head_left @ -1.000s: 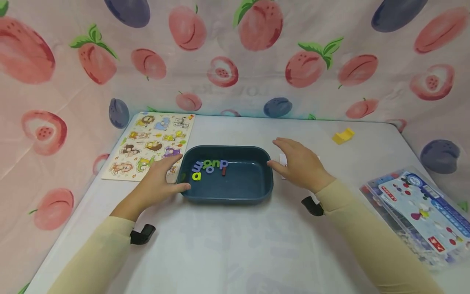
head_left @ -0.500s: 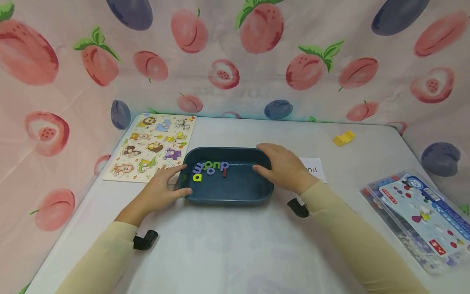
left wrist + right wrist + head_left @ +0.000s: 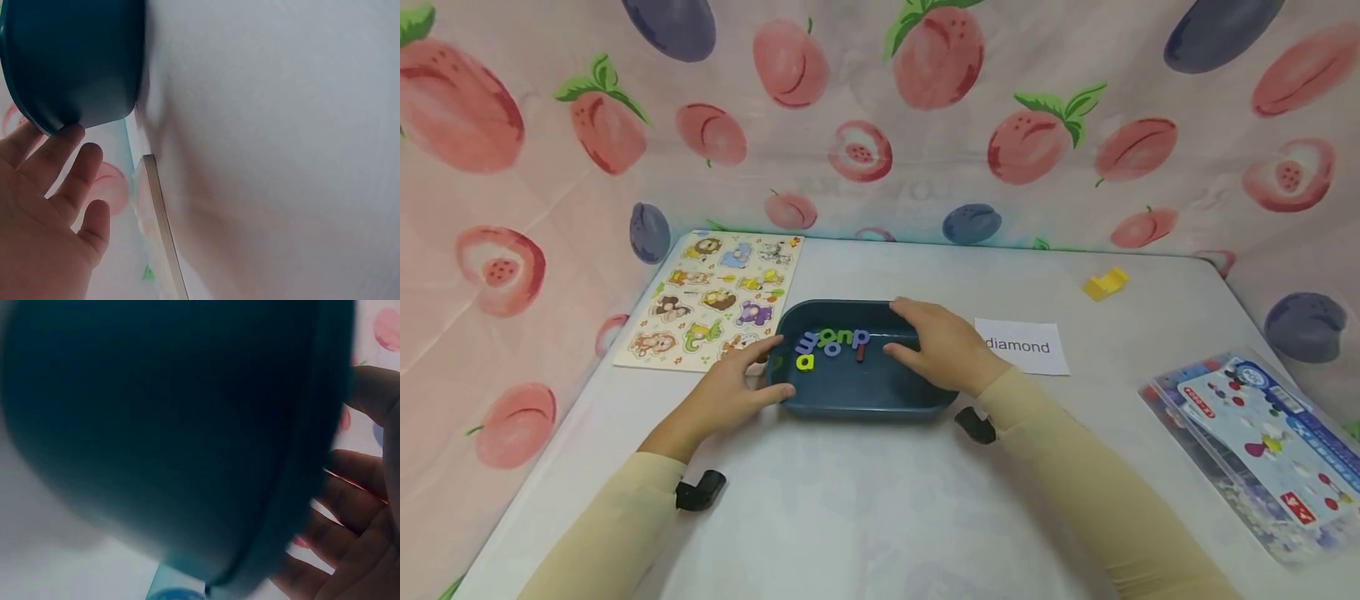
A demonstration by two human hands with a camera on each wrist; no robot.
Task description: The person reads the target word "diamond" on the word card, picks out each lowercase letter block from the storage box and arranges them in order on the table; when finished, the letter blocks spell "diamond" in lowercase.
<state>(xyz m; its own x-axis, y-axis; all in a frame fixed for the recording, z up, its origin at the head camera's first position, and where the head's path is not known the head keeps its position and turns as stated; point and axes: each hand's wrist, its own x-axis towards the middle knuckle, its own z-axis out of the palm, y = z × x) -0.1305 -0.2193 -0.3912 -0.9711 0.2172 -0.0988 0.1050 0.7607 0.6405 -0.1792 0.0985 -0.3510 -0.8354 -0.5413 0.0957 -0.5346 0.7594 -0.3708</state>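
Observation:
A dark teal tray (image 3: 880, 396) stands mid-table with several small coloured letters in its left half. Among them are a yellow "a" (image 3: 805, 362), a purple "d" (image 3: 861, 337) and a dark red "i" (image 3: 861, 353). My left hand (image 3: 730, 392) rests at the tray's left end, thumb over the rim. Its fingertips (image 3: 72, 130) touch the outer edge in the left wrist view, the other fingers loose. Over the tray's right end reaches my right hand (image 3: 951, 346), fingers spread and nothing held. The tray's side fills much of the right wrist view, in front of those fingers (image 3: 350, 500).
A card reading "diamond" (image 3: 1030, 347) lies right of the tray. Behind the left hand is an animal puzzle board (image 3: 692, 325). Far right are a yellow block (image 3: 1106, 284) and a clear plastic box (image 3: 1247, 458) with a printed sheet. Patterned cloth (image 3: 917, 192) hangs at the back.
My right hand has moved left, from beside the tray to over its right end, uncovering the "diamond" card. The left hand, tray and letters stay nearly where they were.

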